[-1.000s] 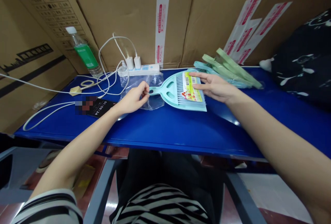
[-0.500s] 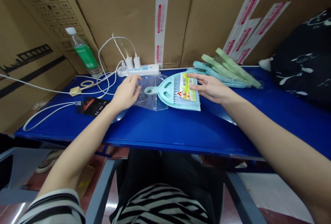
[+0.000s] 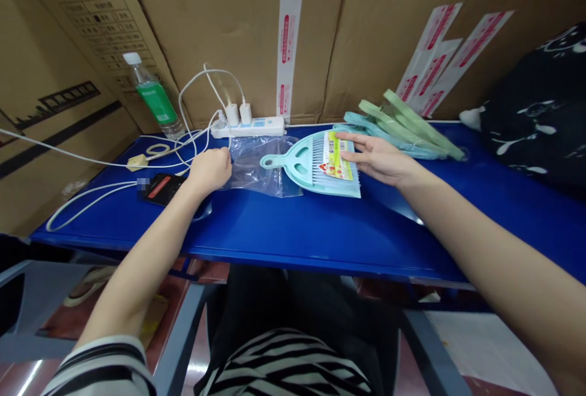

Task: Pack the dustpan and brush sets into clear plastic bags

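A light-blue mini dustpan with a brush nested in it lies on the blue table, handle pointing left. A yellow-green printed label covers part of the bristles. My right hand grips the dustpan and brush at the wide right end, fingers over the label's edge. Closed in a fist, my left hand holds the left end of a clear plastic bag. The bag stretches right to the dustpan's handle; whether the handle is inside or on top, I cannot tell.
More blue and green dustpans in clear wrap lie behind my right hand. A white power strip with chargers and cables stands at the back. A bottle and a phone are at left; a dark patterned bag is at right.
My left hand has closed on the plastic bag's left end and pulled it out flatter to the left. My right hand stays at the dustpan and brush.
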The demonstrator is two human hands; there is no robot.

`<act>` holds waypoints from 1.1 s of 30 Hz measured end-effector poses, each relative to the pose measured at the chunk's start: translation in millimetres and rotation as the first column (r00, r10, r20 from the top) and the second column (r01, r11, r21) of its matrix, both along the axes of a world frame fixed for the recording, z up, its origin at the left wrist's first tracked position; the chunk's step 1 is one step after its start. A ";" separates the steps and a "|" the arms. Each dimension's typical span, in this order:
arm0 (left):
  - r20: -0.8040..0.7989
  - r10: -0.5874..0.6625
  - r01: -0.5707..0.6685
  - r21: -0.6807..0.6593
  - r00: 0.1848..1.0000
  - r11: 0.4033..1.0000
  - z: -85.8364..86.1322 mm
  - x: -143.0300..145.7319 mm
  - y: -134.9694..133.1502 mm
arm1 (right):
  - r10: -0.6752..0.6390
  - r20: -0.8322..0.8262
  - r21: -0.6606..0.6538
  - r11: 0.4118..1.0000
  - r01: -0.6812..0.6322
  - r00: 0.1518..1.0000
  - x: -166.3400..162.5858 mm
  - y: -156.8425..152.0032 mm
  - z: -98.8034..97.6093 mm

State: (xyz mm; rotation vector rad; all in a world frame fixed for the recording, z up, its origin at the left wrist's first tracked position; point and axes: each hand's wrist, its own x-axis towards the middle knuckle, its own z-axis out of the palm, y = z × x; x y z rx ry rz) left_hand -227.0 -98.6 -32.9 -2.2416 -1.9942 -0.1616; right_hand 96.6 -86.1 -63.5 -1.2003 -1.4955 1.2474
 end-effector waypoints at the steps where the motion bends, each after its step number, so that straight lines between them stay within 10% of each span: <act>1: 0.017 -0.027 0.027 -0.017 0.999 0.999 -2.1 -1.1 1.8 | -0.001 -0.002 0.000 1.000 0.001 1.000 -0.2 -0.4 0.3; 8: 0.220 -0.250 0.269 -0.059 0.943 0.961 -14.5 4.1 9.5 | 0.014 -0.020 0.016 1.000 -0.014 1.000 -2.8 -4.2 4.0; 18: 0.659 -0.373 0.482 0.017 0.653 0.876 -28.9 2.5 15.0 | 0.025 -0.028 -0.026 0.999 -0.026 0.999 -13.3 -7.1 0.9; 33: 0.455 -0.453 0.453 0.116 0.767 0.884 -18.8 2.9 10.6 | 0.080 -0.004 -0.173 0.982 -0.079 0.997 -18.6 -7.2 -0.1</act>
